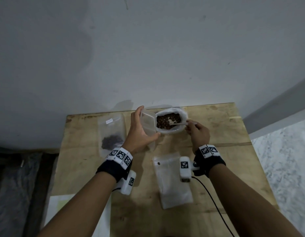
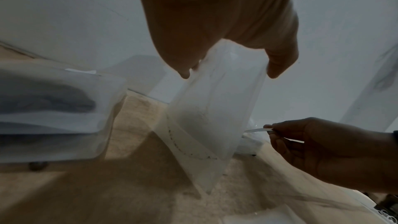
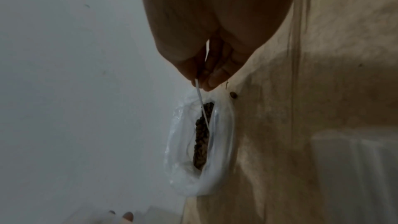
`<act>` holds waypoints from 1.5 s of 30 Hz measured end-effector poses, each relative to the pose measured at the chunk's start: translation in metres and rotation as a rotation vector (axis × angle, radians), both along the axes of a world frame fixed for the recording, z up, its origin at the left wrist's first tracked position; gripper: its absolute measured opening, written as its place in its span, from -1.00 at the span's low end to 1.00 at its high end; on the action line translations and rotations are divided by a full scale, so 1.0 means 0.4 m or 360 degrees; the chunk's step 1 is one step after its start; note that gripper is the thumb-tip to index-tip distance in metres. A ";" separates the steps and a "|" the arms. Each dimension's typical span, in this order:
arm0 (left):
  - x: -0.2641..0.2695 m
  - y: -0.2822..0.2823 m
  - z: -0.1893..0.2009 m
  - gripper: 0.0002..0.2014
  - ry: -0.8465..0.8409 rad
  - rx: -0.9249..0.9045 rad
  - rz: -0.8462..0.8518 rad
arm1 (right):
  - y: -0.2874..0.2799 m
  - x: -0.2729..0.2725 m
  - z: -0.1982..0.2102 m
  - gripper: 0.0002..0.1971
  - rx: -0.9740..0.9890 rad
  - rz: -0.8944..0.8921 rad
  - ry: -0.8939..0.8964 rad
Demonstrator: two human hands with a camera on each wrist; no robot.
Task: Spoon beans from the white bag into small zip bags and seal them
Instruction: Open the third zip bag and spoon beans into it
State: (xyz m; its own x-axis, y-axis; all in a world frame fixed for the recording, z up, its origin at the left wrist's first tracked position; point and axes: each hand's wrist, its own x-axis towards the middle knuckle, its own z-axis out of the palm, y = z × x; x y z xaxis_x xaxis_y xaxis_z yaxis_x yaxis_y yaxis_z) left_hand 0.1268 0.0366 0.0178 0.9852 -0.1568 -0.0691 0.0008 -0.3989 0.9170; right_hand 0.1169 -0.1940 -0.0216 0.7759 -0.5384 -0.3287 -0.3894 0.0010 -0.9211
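Table [image 1: 208,168] under both hands. White bag [image 1: 182,113] of beans [image 1: 167,121] just ahead of right hand [image 1: 198,134], mouth open. Empty zip bag [image 1: 149,124] gripped upright in left hand [image 1: 139,130], thumb and fingers spreading its mouth, just beside white bag. Spoon [image 1: 178,124] pinched in right fingertips [image 3: 212,81], bowl down among beans. Filled zip bag [image 1: 112,134] flat beyond left wrist; spare one [image 1: 172,180] near right wrist. Scooping step, seemingly. Next: level lift, short carry left, tip into held mouth without spilling.

Rough, stained plywood table [image 1: 208,168]; frosted plastic zip bags [image 1: 172,182]; glossy white plastic bean bag [image 1: 183,113].
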 end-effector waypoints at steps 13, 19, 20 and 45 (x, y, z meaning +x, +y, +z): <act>0.008 -0.016 0.019 0.11 -0.0106 0.0206 -0.0082 | -0.061 0.018 0.074 -0.81 0.0148 -0.0283 -0.0114; 0.015 -0.040 0.034 0.15 -0.0161 0.0476 -0.0101 | -0.073 0.042 0.147 -0.87 0.0187 -0.0344 -0.0273; 0.015 -0.046 0.039 0.17 -0.0164 0.0509 -0.0106 | -0.073 0.046 0.161 -0.86 0.0192 -0.0339 -0.0306; 0.015 -0.051 0.051 0.05 -0.0169 0.0348 0.0015 | -0.036 0.014 0.279 -0.84 -0.0067 0.0255 -0.0791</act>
